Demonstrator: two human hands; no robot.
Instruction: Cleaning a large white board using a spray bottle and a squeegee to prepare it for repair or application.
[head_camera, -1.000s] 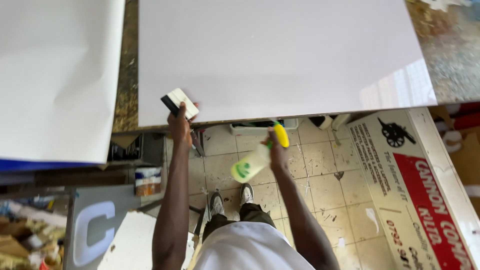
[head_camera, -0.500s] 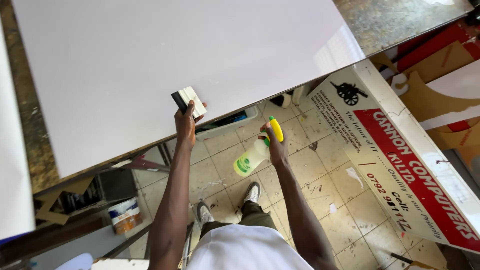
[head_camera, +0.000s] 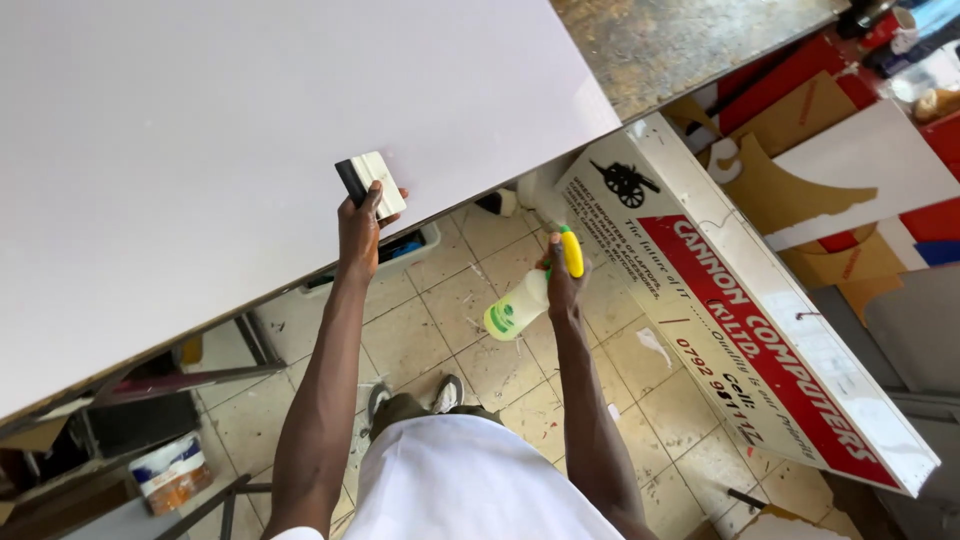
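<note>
My left hand (head_camera: 358, 222) grips a small cream squeegee with a black edge (head_camera: 370, 184), held over the near edge of a large white sheet (head_camera: 250, 140) lying on a worktable. My right hand (head_camera: 560, 285) holds a pale green spray bottle with a yellow trigger (head_camera: 520, 305), tipped sideways below the table edge, over the tiled floor. The bottle does not touch the sheet.
A long white and red printed sign board (head_camera: 740, 300) leans on the floor at the right. Cardboard and red panels (head_camera: 800, 190) lie behind it. A small paint tub (head_camera: 170, 470) stands at the lower left under the table. A bare mottled tabletop (head_camera: 680, 40) shows at the upper right.
The view has swung left and tilted, so the sheet now fills the upper left. Both hands keep their hold; the squeegee stays at the sheet's near edge.
</note>
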